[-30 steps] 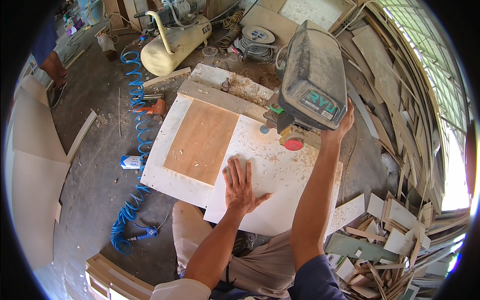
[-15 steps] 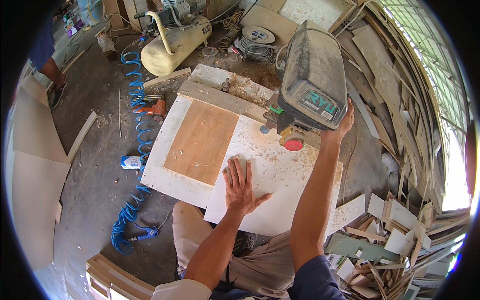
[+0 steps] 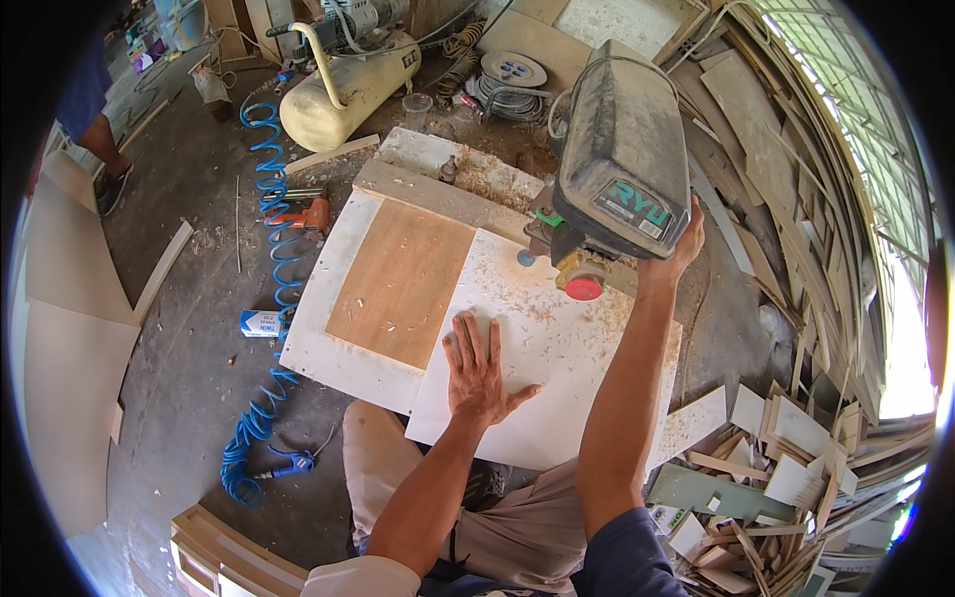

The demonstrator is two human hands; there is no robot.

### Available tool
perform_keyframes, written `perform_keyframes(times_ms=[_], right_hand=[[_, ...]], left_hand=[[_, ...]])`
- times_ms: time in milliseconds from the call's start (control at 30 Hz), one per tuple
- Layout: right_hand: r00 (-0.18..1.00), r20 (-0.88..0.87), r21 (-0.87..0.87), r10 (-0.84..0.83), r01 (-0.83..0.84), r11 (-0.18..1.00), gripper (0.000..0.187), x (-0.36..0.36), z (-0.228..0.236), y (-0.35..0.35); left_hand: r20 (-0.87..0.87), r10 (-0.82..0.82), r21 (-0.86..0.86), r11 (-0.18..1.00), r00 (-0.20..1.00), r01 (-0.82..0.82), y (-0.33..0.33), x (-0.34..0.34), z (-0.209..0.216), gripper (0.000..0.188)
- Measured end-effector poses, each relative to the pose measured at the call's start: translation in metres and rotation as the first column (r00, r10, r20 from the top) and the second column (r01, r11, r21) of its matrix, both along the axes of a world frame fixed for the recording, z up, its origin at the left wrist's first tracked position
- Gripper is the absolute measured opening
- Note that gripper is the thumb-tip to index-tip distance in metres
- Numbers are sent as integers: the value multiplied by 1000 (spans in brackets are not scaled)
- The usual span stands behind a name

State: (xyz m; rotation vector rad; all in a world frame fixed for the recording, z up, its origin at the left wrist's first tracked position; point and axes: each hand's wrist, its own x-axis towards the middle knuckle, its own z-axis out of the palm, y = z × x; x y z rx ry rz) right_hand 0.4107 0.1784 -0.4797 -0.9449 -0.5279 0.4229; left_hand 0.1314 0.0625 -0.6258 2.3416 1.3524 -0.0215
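Note:
My left hand [image 3: 477, 373] lies flat on a white board [image 3: 557, 388], fingers spread and thumb out to the right. Wood shavings dot the board's far half. Over that far edge stands a drill press [image 3: 622, 139] with a dusty dark housing, a red button [image 3: 584, 288] and a green part on its front. My right hand [image 3: 676, 249] reaches up to the housing's right side, its fingers curled there. What it grips is hidden behind the housing. Left of the white board, a brown wood panel [image 3: 398, 284] rests on the white work surface [image 3: 323, 298], against a wooden fence [image 3: 428, 204].
A cream air compressor [image 3: 348, 95] and a cable reel [image 3: 513, 70] stand beyond. Down the left runs a coiled blue hose [image 3: 274, 189], near an orange power tool [image 3: 308, 217] and a small box [image 3: 261, 323]. Wood offcuts [image 3: 776, 478] pile up at right. Another person's leg [image 3: 99, 139] shows far left.

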Motion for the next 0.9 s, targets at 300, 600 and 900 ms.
perform_keyframes(times_ms=[300,600,900], right_hand=[[1000,18,25,11,-11,1000,31,0,-1,0],[1000,16,17,-8,7,1000,33,-2,1,0],[1000,24,11,-2,2,1000,33,-1,0,-1]], left_hand=[[5,-1,2,1000,1000,1,0,0,-2,133],[24,5,10,1000,1000,-5,-1,0,-2,133],[40,9,24,1000,999,-10,-1,0,-4,133]])
